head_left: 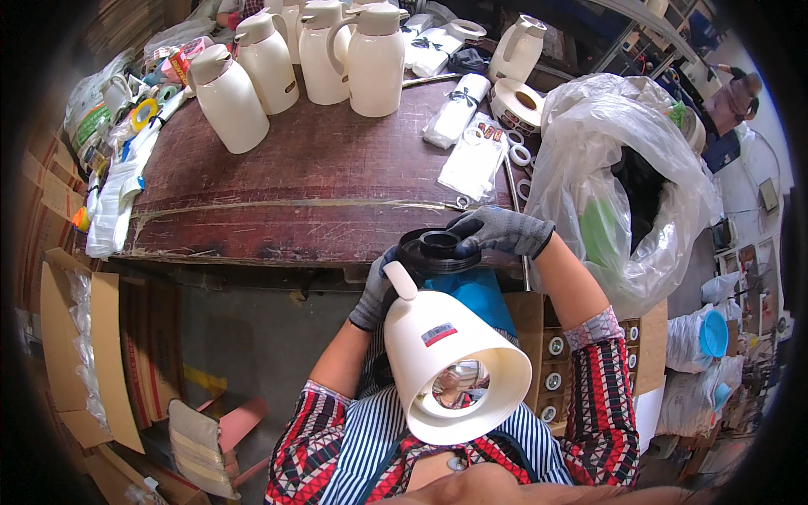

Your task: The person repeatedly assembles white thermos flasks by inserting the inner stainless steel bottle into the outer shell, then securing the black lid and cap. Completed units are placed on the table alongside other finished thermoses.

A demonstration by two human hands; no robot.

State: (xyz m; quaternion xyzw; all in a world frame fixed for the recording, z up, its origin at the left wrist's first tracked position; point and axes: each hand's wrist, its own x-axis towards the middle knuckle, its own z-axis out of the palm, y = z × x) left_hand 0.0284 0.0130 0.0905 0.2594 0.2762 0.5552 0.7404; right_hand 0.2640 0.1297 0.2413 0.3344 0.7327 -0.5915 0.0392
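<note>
Both my hands, in grey gloves, are at the table's front edge around a round black plastic part (438, 246) with a raised ring in its middle. My left hand (375, 293) is closed on its left side, partly hidden behind the jug handle. With fingers bent over the right rim, my right hand (498, 232) grips it too. A cream vacuum jug (446, 345) lies between my forearms, against my striped apron. Its wide open end faces me, and a shiny mirrored liner (459, 387) shows inside. The handle points toward the table.
Several cream jugs (376, 63) stand on the dark red table (320, 168). At right are scissors (461, 203), a label roll (516, 105), plastic packets (471, 168) and a large clear bag (589, 168). Below right sits a divided carton (644, 345); an open carton (88, 353) stands left.
</note>
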